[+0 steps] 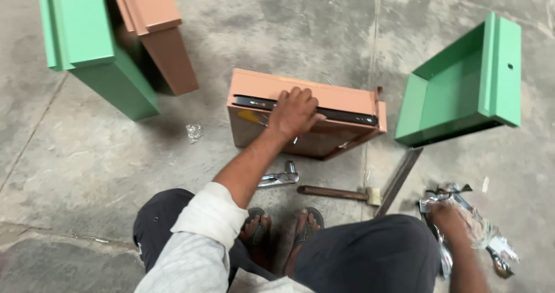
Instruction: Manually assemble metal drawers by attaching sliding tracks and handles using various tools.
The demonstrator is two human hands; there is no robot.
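A bare grey concrete floor (pixel 277 33) fills the whole frame, mottled with pale scuffs and darker stains. A thin straight joint line (pixel 374 44) runs down from the top edge right of centre, and another slants across the left side. At the lower left a raised cracked seam crosses the concrete. The light is soft and even, with faint shadows.

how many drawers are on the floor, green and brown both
4. A green drawer stands at top left with a brown drawer leaning behind it. Another brown drawer lies in the middle under the left hand. A second green drawer sits at right.
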